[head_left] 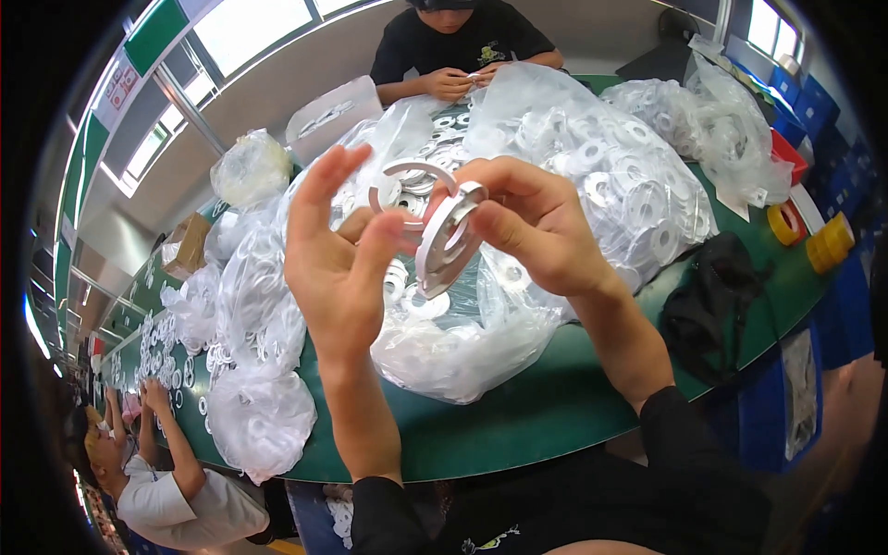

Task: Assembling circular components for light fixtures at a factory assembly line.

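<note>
Above the open bags, my right hand pinches a thick white plastic ring between thumb and forefinger, tilted nearly on edge. My left hand is raised beside it, forefinger pointing up. Its thumb and another finger close on a thin white C-shaped ring, which sits right behind the thick ring; I cannot tell whether the two parts touch. Below both hands, a clear plastic bag lies spread open, with loose white rings in it.
Large clear bags of white rings cover the green table. A black cloth bag and yellow tape rolls lie to the right. One co-worker sits opposite, another at far left. A cardboard box stands left.
</note>
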`<state>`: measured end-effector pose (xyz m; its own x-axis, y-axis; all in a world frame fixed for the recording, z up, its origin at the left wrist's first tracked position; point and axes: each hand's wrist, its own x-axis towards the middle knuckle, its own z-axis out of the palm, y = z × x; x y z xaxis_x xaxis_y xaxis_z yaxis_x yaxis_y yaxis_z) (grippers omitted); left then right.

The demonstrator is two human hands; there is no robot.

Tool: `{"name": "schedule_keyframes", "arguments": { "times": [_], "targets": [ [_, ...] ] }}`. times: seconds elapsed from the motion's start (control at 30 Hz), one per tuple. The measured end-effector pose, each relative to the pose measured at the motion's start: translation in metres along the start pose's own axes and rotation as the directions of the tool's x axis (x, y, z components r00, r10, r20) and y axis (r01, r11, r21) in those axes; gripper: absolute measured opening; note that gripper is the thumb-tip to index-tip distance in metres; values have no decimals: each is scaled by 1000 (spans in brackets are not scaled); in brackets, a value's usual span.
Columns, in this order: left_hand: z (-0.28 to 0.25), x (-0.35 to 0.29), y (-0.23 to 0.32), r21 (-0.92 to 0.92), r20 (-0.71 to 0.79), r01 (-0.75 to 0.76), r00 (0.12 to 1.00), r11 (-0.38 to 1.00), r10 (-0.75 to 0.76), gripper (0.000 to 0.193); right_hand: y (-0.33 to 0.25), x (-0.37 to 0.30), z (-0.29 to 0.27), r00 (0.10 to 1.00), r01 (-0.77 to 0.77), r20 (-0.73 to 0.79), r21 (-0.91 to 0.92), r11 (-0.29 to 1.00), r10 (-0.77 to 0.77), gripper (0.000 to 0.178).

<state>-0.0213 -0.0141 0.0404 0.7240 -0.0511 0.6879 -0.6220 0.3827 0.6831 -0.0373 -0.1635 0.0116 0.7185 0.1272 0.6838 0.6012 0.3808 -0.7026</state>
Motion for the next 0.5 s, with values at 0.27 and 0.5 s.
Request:
{"name": "schedule_keyframes", "arguments": {
  "times": [0.27, 0.5],
  "targets": [
    [-35, 7, -15, 162, -215, -153, 959, 975, 187, 17, 34, 6, 6, 987, 117, -98, -94, 989, -127, 21],
    [-24, -1, -17, 342, 252, -380, 918, 859, 306, 23, 31, 5, 7, 918, 42, -378, -209, 977, -120, 21]
  ]
}}
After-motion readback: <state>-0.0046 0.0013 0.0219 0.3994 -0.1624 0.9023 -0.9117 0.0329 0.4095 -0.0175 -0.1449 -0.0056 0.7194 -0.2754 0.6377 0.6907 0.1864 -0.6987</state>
